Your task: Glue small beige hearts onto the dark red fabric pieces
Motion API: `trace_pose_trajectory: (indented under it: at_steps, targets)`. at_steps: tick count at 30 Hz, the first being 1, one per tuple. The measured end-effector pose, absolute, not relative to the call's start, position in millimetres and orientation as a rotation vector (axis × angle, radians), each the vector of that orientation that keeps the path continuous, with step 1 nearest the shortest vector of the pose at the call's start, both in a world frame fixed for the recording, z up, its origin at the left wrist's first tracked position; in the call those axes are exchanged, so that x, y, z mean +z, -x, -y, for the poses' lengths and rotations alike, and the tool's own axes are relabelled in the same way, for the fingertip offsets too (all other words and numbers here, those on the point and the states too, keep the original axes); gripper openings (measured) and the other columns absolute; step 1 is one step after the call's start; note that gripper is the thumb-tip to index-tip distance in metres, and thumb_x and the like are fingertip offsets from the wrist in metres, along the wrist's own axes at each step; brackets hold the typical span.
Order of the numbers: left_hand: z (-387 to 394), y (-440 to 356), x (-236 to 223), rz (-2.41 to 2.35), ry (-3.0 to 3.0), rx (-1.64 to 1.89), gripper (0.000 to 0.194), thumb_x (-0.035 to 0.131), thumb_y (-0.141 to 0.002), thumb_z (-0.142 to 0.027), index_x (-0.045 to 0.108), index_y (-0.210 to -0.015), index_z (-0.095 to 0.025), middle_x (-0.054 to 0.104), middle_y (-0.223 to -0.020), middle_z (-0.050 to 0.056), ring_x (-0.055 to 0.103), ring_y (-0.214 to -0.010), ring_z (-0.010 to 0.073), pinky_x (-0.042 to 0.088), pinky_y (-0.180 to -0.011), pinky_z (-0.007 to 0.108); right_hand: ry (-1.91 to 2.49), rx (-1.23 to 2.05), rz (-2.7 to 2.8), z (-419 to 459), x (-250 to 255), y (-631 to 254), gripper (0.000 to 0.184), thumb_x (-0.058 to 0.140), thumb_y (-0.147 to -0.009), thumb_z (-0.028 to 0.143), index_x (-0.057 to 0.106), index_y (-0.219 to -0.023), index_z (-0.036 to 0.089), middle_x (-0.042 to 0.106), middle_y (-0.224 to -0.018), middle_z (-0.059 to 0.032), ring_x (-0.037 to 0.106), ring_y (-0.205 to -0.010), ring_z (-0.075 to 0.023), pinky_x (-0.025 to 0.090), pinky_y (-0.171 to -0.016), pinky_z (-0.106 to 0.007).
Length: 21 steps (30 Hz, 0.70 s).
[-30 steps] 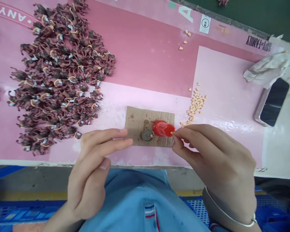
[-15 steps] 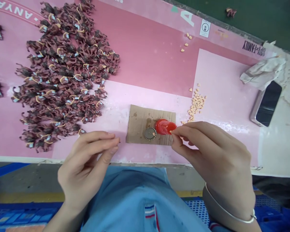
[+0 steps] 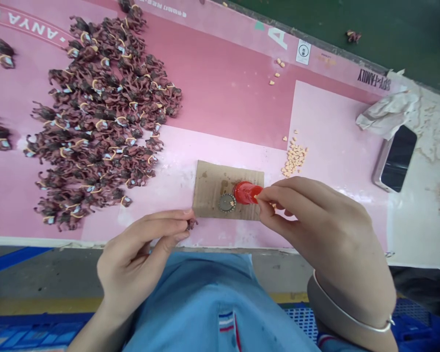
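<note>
My left hand (image 3: 146,249) pinches a small brown animal figurine (image 3: 192,224) between thumb and fingers, just left of the cardboard piece (image 3: 207,188). My right hand (image 3: 315,220) has thumb and index finger closed on a tiny beige piece (image 3: 256,196) at the end of a red cup-like container (image 3: 245,192). Beside that container, a crimped bottle cap (image 3: 226,202) rests on the cardboard with a beige bit in it. A loose group of similar beige pieces (image 3: 295,157) lies beyond my right hand.
A large heap of brown figurines (image 3: 102,122) with pale yellow bands covers the table's left side. To the right are a phone (image 3: 396,159) and a crumpled cloth or tissue (image 3: 385,115). One figurine (image 3: 353,36) lies on the green surface beyond the far edge.
My left hand has moved right toward the cardboard, and the figurine in its fingertips now shows. My right hand stays pinched by the red container. The view has shifted slightly.
</note>
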<state>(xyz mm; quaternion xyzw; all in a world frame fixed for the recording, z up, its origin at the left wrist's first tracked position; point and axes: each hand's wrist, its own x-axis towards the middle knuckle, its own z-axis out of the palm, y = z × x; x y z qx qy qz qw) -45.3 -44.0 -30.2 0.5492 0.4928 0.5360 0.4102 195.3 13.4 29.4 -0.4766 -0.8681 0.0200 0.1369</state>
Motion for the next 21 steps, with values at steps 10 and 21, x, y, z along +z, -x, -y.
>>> trace_pose_trajectory:
  at_steps: [10,21]
  targets:
    - [33,24,-31,-1.141,-1.399,1.459,0.034,0.076,-0.082,0.007,0.066,-0.099,-0.021,0.076,-0.094,-0.001,0.081,-0.090,0.0143,0.071,-0.089,0.021,1.447,0.615,1.820,13,24,-180,0.018,0.072,-0.090,0.008,0.067,-0.088,0.025,0.067,-0.076,0.0047,0.057,-0.059,-0.0094,0.045,-0.051,-0.024]
    - [30,25,-24,-1.046,-1.785,1.369,0.024,0.071,-0.089,0.004,0.061,-0.082,-0.017,0.081,-0.091,0.001,0.081,-0.098,0.0158,0.068,-0.098,0.025,1.343,0.938,1.670,20,11,-171,0.013,0.073,-0.089,0.012,0.069,-0.087,0.025,0.068,-0.077,0.0043,0.059,-0.060,-0.0086,0.047,-0.051,-0.021]
